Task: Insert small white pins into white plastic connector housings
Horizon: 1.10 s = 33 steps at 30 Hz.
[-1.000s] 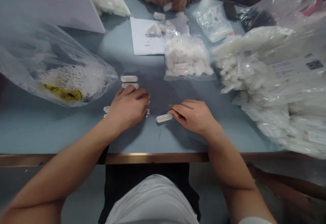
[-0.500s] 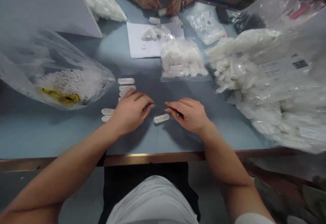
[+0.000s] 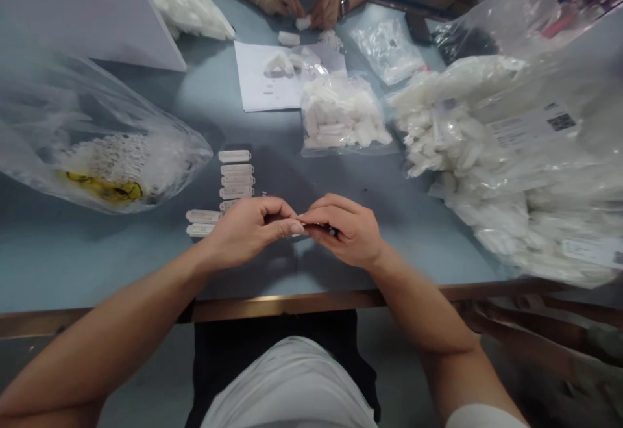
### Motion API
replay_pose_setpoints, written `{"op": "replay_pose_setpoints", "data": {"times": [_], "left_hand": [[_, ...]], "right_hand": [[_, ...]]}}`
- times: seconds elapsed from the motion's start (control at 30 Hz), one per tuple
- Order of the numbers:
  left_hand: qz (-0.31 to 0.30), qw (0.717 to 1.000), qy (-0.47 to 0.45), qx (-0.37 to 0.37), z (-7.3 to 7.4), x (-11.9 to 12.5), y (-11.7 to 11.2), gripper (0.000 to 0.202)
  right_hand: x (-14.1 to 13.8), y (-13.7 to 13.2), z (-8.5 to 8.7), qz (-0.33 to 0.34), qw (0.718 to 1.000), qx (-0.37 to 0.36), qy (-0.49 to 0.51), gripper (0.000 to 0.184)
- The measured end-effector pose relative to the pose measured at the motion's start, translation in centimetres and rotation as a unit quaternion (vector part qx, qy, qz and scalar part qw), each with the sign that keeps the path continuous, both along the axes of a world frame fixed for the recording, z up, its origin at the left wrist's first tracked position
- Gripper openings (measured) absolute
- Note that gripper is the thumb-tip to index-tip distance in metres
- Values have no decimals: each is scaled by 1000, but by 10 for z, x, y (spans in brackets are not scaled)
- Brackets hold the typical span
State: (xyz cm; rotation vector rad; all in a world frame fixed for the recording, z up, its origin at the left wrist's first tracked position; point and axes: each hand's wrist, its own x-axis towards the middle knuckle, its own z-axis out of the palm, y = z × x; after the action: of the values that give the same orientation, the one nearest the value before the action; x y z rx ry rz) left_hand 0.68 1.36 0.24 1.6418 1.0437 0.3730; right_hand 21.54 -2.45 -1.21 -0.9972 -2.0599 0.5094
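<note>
As left hand [image 3: 248, 233] meets right hand [image 3: 345, 233], a clear bag [image 3: 349, 150] holds white connectors [image 3: 341, 116].

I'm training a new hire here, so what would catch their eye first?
The big clear bag of white plastic parts fills the right side of the table. At centre, the left hand and right hand meet at the fingertips. White connector housings lie in a column beyond the left hand.
</note>
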Motion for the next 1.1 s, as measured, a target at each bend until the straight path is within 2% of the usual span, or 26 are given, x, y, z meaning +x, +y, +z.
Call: {"op": "replay_pose_setpoints", "data": {"times": [0.2, 0.57, 0.83, 0.9, 0.97, 1.03, 1.1], "left_hand": [[7, 1000, -6, -12, 1, 1, 0, 29], [-23, 999, 21, 15, 1, -2, 0, 33], [-32, 998, 27, 39, 2, 0, -1, 36], [-28, 995, 46, 83, 1, -1, 0, 35], [-42, 978, 81, 186, -4, -3, 0, 31], [-76, 940, 120, 310, -13, -5, 0, 27], [-101, 899, 159, 396, -22, -6, -1, 32]], "right_hand": [[0, 0, 3, 30, 999, 6, 15, 8], [-1, 0, 2, 0, 999, 25, -27, 7], [2, 0, 7, -10, 999, -1, -47, 9], [9, 2, 10, -16, 998, -15, -62, 8], [17, 6, 13, -27, 995, -37, -90, 9], [25, 9, 13, -22, 989, -68, -130, 10], [30, 12, 10, -6, 980, -103, -173, 10]]}}
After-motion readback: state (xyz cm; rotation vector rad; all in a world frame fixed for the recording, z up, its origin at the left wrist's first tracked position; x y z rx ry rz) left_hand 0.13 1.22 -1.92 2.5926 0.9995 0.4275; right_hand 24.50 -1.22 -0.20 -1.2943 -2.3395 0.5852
